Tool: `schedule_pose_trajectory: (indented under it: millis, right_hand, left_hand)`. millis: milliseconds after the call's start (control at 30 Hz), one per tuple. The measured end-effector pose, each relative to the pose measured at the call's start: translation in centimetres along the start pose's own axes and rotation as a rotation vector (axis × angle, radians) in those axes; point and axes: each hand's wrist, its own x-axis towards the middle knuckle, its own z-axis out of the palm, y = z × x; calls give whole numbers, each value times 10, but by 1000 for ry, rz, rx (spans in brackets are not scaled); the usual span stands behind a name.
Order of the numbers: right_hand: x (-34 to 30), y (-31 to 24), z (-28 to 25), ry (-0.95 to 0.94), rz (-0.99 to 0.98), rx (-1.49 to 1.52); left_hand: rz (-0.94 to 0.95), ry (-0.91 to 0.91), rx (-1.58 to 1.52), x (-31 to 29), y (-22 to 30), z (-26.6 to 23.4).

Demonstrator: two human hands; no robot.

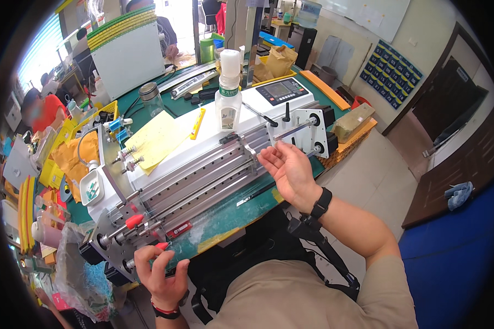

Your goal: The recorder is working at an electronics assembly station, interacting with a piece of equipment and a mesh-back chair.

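Note:
A long metal machine with parallel rails (197,181) and a white housing lies across the table. My right hand (292,171) is beside its right half, palm turned up and fingers loosely curled apart. Those fingertips are close to a small silvery bracket (250,150) on the rails; nothing shows in the palm. At the machine's near left end, my left hand (162,277) has its fingers bent and thumb spread, with nothing visible between them. Its fingertips are near a red-tipped part (162,245), and whether they touch it is unclear. Another red knob (134,221) sits above.
A white bottle (228,104) and yellow paper (162,140) lie on the housing, near a control panel (282,91). A small white tray (91,187) holds green pieces. A red-labelled strip (179,230) lies on the green tabletop (266,203). Other people sit at the far left.

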Motion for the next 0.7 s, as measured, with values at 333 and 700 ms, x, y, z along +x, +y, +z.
schedule_pose_trajectory:
  millis: [333,700]
  right_hand:
    - [11,4,-1,-32,22,-32]
    - [-6,12,-11,-72,147,139]
  left_hand:
    - [118,-206,146,74,32,6]
    - [22,-160,626,90,22,10]
